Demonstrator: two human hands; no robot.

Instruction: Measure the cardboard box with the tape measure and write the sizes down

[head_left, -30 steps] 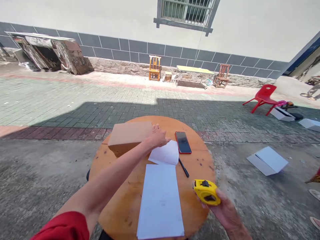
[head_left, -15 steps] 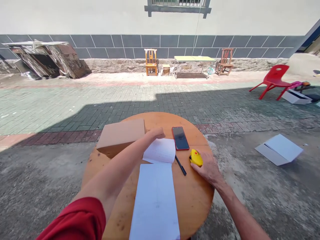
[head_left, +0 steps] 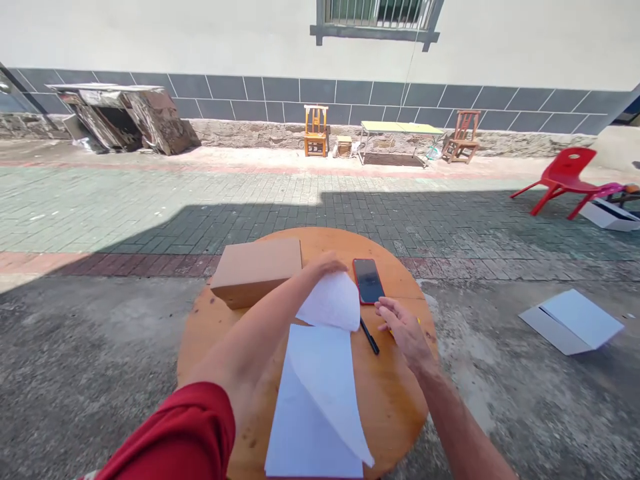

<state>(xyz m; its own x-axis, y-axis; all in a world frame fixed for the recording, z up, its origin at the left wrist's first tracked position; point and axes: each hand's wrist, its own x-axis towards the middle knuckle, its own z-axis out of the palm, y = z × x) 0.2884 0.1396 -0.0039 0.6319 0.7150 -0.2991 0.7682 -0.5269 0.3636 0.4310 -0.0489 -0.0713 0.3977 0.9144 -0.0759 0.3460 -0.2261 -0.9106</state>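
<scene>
My left hand (head_left: 332, 264) reaches across to the far edge of a white notebook's upper page (head_left: 330, 301), its fingers bent over that edge and partly hidden. The page bulges up under it. Nearer me lies the notebook's lower page (head_left: 307, 407), with a loose leaf lifted and curling over it. My right hand (head_left: 404, 330) is above a yellow tape measure (head_left: 395, 331), mostly covered by the hand, with its fingers stretched out toward the left. Between the notebook and this hand rests a black pen (head_left: 369, 335). Just beyond the fingertips is a red-edged phone (head_left: 369, 281).
A closed cardboard box (head_left: 257, 267) stands at the left of the round wooden table (head_left: 395, 413). On the ground to the right are a white box (head_left: 573, 321) and a red chair (head_left: 565, 177). Wooden chairs and a pale yellow table (head_left: 400, 128) stand along the wall.
My right hand has loosened from the tape measure and moved over it, fingers extended. A leaf of the lower page has lifted and folded over. The whole view has shifted slightly.
</scene>
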